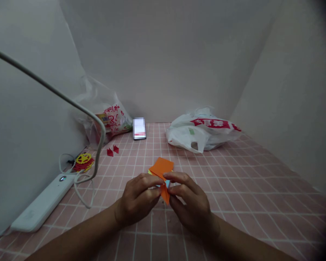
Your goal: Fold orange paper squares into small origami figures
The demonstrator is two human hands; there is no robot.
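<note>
1. Entering from the left edge: thick pale cable (57, 92), sloping down in front of the left wall (21, 116), then bending steeply and curling in above the near side of a looped white cord (83, 199).
2. Lying slantwise below: long white device (40, 206) on the pink, white-gridded bench (247, 203), with a small round display at the far end, near the cord.
3. Just behind that end: red and yellow cut-out pieces (84, 159), stacked, with a yellow star pattern uppermost.
4. Farther back: clear plastic bag (115, 116) with red lettering, bulging near the wall, partly crossed by the cable.
5. In front of the bag: two small red folded shapes (110, 152), side by side.
6. Right of the bag: phone (139, 128), standing near the back wall (168, 65), with a lit screen too blurred to read.
7. Reaching in from lower left: left hand (139, 197), with a narrow grip, pinching the left side of the orange folded paper (165, 194).
8. Just beyond the fingers: orange sheet (162, 166), lying over yellow and pale blue paper.
9. Between both hands, near mid-bench: the same folded paper, with a narrow tip pointing nearward. Cannot tell whether touching the bench.
10. Reaching in from lower right: right hand (191, 201), with a narrow grip, holding the paper's right side.
11. Farther back at right: white plastic bag (183, 134) with red lettering, lying crumpled.
</note>
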